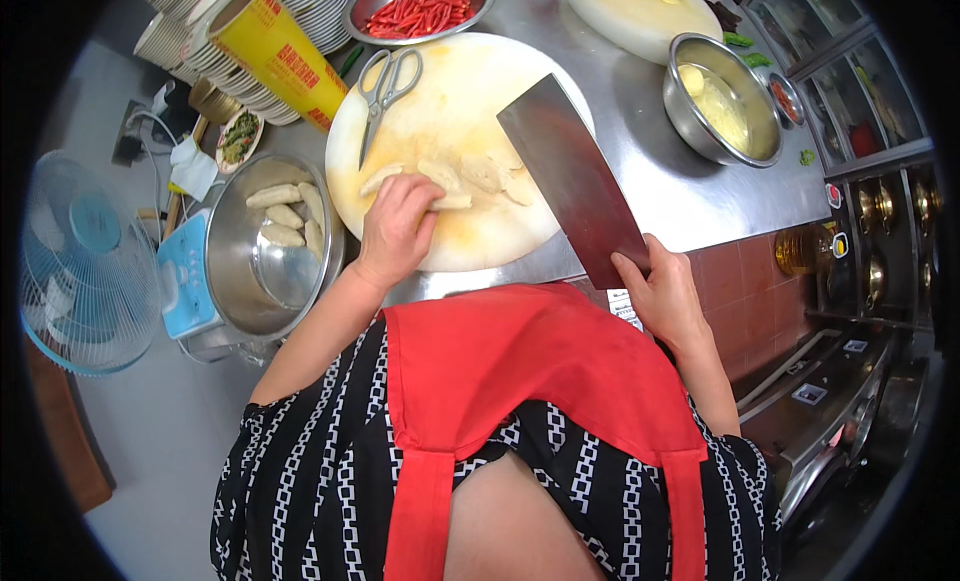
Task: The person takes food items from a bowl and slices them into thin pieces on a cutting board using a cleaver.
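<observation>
My right hand (664,292) grips a broad Chinese cleaver (574,180), its blade angled up over the right side of the round cutting board (502,71). With curled fingers, my left hand (399,225) holds a pale, oblong food piece (454,202) against the board. Thin cut slices (487,174) lie just beyond and to the right of it. Another pale piece (381,178) sits behind my left hand. Grey-handled scissors (385,93) rest partly open on the board's far left.
A steel pot (225,270) at left holds several pale pieces (283,215). Beyond the board are a bowl of red chillies (420,15), stacked plates (315,11) and a yellow tube container (277,56). A steel bowl (679,105) with pale shreds in liquid stands right. A fan (90,266) is far left.
</observation>
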`<state>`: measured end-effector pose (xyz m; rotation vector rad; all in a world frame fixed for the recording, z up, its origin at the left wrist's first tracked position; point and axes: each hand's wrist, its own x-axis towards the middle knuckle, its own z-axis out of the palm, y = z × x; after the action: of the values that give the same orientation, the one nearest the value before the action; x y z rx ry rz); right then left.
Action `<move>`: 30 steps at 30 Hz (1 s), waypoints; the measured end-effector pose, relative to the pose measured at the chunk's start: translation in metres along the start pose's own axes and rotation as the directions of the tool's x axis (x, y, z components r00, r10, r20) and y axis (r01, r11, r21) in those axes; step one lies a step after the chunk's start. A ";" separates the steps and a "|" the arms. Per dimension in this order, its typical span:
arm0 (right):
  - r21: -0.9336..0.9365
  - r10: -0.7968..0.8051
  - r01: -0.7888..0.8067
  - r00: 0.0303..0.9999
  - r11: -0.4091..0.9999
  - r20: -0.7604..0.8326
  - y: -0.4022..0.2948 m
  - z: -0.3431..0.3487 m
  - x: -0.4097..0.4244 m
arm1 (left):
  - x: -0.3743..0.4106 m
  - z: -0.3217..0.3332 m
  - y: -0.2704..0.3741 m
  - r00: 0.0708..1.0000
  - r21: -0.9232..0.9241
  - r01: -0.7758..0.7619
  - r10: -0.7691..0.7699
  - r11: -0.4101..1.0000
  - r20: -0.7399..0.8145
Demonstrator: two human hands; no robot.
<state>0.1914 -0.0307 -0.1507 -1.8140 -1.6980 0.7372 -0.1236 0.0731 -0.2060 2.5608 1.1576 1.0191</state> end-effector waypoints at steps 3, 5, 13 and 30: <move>-0.061 -0.018 0.022 0.998 0.998 0.068 -0.009 -0.001 0.001 | -0.035 0.003 0.001 0.996 -0.025 0.090 -0.090 0.996 0.011; -0.086 -0.022 0.031 0.993 0.996 0.112 -0.016 -0.001 0.002 | -0.051 0.001 -0.002 0.990 -0.062 0.135 -0.132 0.989 0.052; -0.020 0.013 -0.010 0.990 1.000 0.140 -0.027 0.003 0.005 | -0.044 -0.001 0.012 0.962 -0.032 0.249 -0.244 0.968 0.123; -0.003 -0.007 0.008 0.996 1.000 0.089 -0.016 0.009 -0.004 | 0.019 -0.040 -0.028 0.772 -0.088 0.015 0.045 0.996 0.634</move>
<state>0.1739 -0.0337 -0.1459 -1.8002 -1.7625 0.8243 -0.1569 0.1010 -0.1768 2.5151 0.8654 0.1346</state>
